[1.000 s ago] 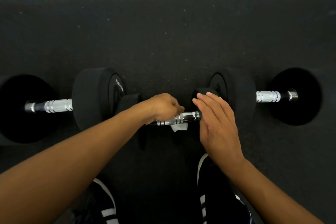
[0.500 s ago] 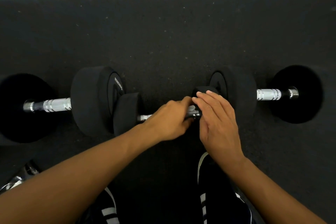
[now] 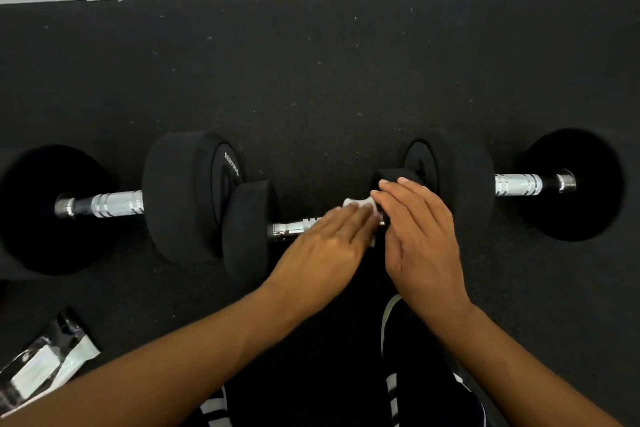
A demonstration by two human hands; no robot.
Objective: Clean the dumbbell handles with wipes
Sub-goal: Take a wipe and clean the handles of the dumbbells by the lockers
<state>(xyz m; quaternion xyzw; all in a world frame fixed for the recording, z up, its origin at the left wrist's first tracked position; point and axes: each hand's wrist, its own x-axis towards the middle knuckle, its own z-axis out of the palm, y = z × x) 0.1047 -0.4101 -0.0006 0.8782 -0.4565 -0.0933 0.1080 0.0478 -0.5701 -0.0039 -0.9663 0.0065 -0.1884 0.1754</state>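
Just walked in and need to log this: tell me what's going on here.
A person is wiping the small dumbbell's handle on the black floor mat. The left hand presses a white wipe onto the handle's right end with straight fingers, while the right hand rests flat on that dumbbell's right weight. A larger dumbbell lies on each side, and a wipes packet lies at lower left.

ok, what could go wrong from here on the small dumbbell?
1. The left hand presses the wipe with flat fingers, so it may slip off the chrome handle.
2. The small dumbbell could roll; the right hand only rests on its end.
3. Fingers sit close to the larger dumbbell and might get pinched.
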